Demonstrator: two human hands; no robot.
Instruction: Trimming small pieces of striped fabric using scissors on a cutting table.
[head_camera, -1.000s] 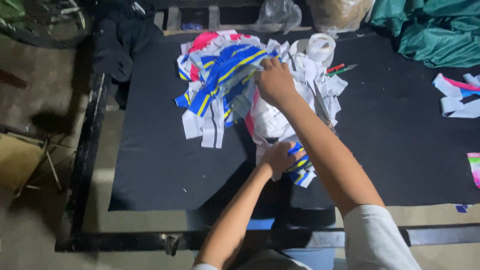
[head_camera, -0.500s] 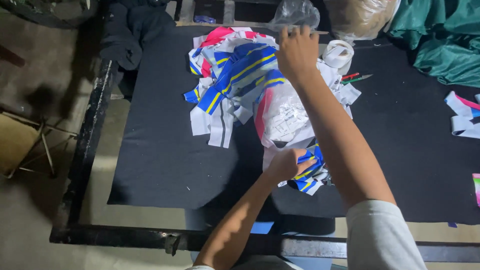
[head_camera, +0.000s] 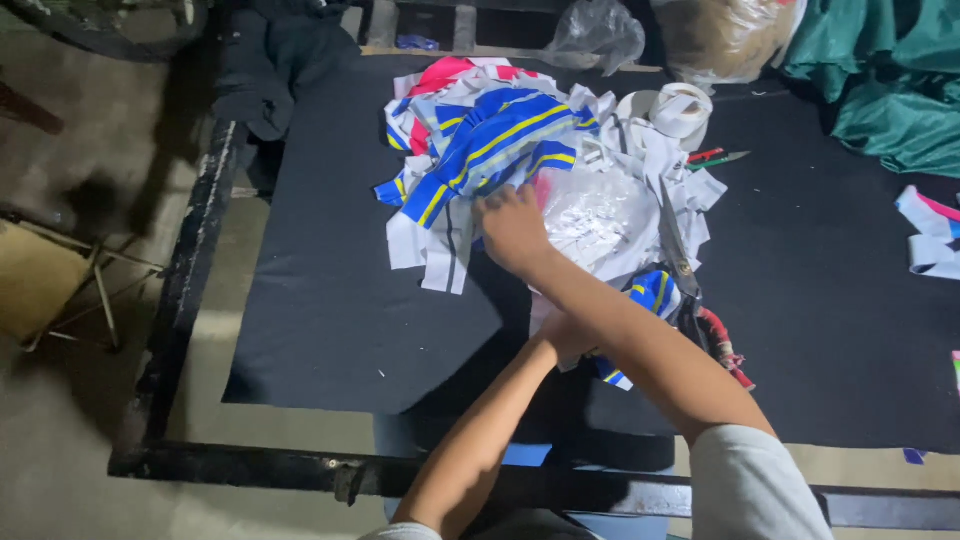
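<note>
A heap of cut fabric strips (head_camera: 500, 130), blue with yellow lines, white and pink, lies on a black mat (head_camera: 330, 300). My right hand (head_camera: 512, 228) reaches across the heap, its fingers curled down on a strip at the near edge of the blue ones. My left hand (head_camera: 566, 336) sits partly hidden under my right forearm. It pinches a small bundle of blue-and-white strips (head_camera: 650, 292) at the near end of a crinkled white sheet (head_camera: 590, 215).
Long scissors (head_camera: 676, 248) with a red-wrapped handle lie just right of my arms. A tape roll (head_camera: 682, 108) and pens (head_camera: 716, 157) sit behind the heap. Green cloth (head_camera: 890, 80) and plastic bags (head_camera: 600, 30) line the back. More strips (head_camera: 930, 240) lie far right. The black frame edge (head_camera: 190, 290) runs along the left.
My right hand has drawn back from the far top of the heap to its near left side. My left hand stays on the bundle.
</note>
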